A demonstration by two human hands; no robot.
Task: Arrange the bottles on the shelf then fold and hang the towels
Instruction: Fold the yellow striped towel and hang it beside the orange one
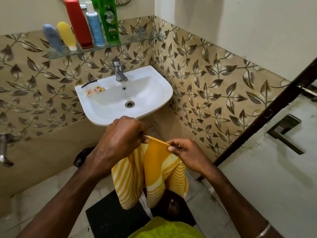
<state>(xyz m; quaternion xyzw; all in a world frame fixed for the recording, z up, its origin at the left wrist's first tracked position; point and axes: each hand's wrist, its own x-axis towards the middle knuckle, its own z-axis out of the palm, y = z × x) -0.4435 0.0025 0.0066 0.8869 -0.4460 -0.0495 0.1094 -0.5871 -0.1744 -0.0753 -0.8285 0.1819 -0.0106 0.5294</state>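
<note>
Head view, left hand [122, 134], right hand [187, 154] pinching towel [154, 172]

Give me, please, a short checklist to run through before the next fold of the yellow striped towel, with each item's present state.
1. Left hand pinches the top edge of the yellow striped towel: ok.
2. Right hand pinches the same edge: ok.
3. Towel hangs flat and even: not ok, it droops in bunched folds.
4. Towel clear of the sink: ok.
5. Bottles upright on the glass shelf: ok.
6. Rail or hook to hang it on: cannot tell, none in view.
</note>
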